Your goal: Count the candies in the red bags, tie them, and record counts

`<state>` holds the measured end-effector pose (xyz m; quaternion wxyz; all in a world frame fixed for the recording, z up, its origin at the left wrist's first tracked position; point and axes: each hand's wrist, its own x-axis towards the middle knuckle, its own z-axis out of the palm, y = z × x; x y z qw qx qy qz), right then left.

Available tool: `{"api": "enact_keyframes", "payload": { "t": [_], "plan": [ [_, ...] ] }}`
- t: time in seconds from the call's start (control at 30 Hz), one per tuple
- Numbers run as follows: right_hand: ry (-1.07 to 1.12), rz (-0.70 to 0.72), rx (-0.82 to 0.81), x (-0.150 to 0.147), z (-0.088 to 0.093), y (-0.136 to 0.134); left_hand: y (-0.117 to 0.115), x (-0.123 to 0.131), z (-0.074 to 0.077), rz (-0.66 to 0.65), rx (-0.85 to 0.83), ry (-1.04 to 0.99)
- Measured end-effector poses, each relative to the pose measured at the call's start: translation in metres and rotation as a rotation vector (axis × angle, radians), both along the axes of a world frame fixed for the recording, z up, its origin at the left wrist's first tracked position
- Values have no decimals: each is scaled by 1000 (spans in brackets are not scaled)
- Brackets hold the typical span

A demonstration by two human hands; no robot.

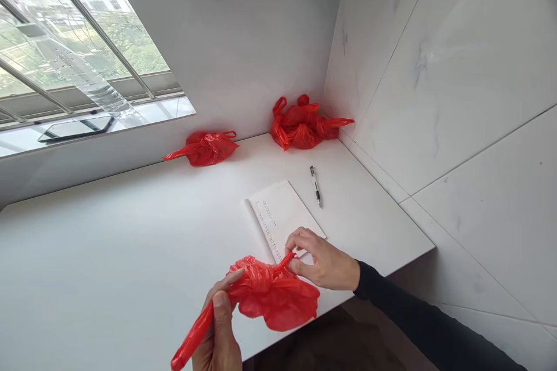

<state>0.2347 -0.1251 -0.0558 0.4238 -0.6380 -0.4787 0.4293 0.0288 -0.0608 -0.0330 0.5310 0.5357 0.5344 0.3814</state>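
A knotted red plastic bag hangs between my two hands above the table's front edge. Closed round one twisted handle of it is my left hand, with the handle's end sticking out toward the lower left. The fingertips of my right hand pinch the other, shorter end near the knot. What the bag contains, if anything, cannot be made out. Just behind the bag lies an open notebook with rows of small writing, partly covered by my right hand and the bag.
Against the back wall lie a tied red bag and, in the corner, a heap of red bags. A pen rests right of the notebook on the white table. The windowsill holds a clear water bottle and a dark-edged tablet or phone.
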Motion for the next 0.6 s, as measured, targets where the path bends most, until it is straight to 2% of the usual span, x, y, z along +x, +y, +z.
{"api": "enact_keyframes", "payload": {
  "t": [0.17,0.27,0.37,0.47,0.53,0.6],
  "plan": [
    [224,-129,90,1,16,-5,6,1,4,-17,35,95],
    [262,-191,91,1,12,-9,17,-7,2,49,37,249],
    [254,-181,70,0,9,-14,27,-22,3,118,-23,357],
    [243,-161,88,-4,15,-17,32,-32,0,122,-85,266],
    [240,-148,133,-11,24,-18,30,-34,-7,116,-128,115],
    [269,-113,162,-22,31,-19,25,-31,-17,143,-245,-58]
  ]
}}
